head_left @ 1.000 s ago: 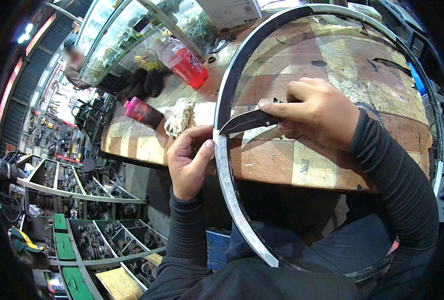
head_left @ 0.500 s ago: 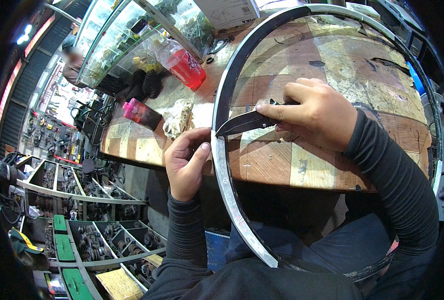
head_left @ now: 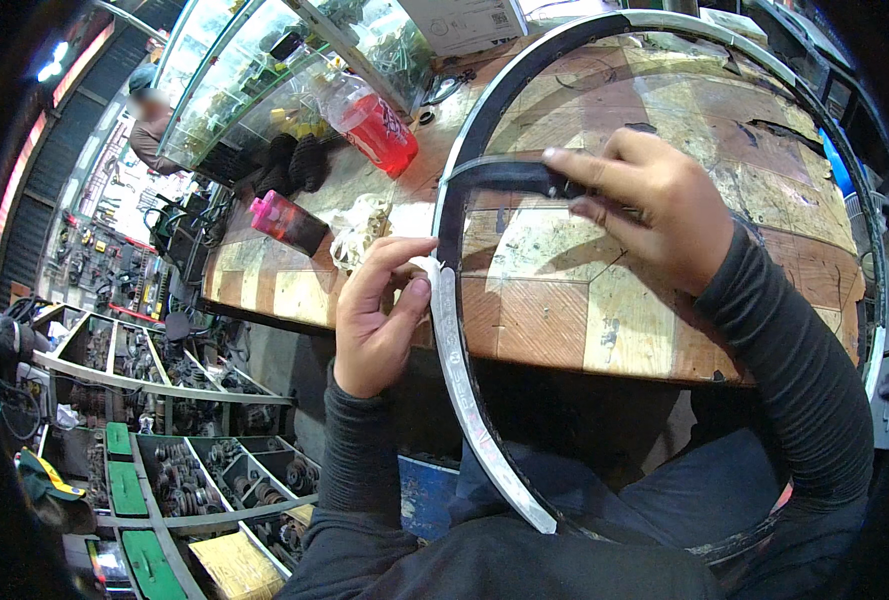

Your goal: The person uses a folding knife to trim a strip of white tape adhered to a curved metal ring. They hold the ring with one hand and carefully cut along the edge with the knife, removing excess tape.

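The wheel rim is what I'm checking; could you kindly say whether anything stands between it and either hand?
Nothing visible stands between the left hand and the wheel rim; that hand is right at the rim's edge. Between the right hand and the rim is only the dark knife it holds, reaching to the rim.

The left hand (head_left: 376,325) pinches a sticker (head_left: 455,350). The right hand (head_left: 669,210) grips a knife (head_left: 512,178) stretching left of its fingers to the wheel rim (head_left: 478,128).
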Motion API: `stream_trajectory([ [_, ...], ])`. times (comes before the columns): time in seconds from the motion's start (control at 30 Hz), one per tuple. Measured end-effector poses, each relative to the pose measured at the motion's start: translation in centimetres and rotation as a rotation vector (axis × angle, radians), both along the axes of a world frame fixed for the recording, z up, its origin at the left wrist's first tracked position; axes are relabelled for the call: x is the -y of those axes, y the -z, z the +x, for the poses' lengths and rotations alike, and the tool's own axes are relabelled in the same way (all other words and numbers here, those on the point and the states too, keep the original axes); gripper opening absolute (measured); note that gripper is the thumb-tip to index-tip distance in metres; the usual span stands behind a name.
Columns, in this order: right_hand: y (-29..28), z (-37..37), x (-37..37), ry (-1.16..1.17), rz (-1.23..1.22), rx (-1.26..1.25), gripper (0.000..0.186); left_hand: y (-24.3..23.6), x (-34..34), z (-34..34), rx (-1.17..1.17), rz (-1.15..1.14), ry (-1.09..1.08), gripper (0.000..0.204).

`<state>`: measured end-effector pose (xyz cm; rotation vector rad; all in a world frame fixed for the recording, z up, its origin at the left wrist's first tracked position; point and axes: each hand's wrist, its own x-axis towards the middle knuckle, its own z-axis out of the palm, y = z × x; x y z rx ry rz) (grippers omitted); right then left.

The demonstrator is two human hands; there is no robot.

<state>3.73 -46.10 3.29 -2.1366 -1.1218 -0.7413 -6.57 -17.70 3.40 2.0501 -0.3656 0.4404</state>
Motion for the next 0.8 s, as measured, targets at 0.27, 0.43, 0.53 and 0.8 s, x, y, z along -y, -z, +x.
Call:
stream_trajectory([
  [0.27,0.6,1.6,1.1,0.09,0.303,-0.186,0.039,-4.3,0.0,1.8,-0.052,0.525,0.165,0.025],
  [0.43,0.3,1.5,1.2,0.092,0.331,-0.2,0.037,-5.7,-0.4,2.8,-0.141,0.588,0.23,0.014],
  [0.53,0.5,1.7,1.2,0.087,0.366,-0.19,0.037,-5.9,-0.5,2.9,-0.142,0.617,0.234,0.012],
  [0.8,0.4,1.5,1.3,0.099,0.336,-0.169,0.036,-2.9,0.0,0.8,0.137,0.544,0.022,0.01],
])
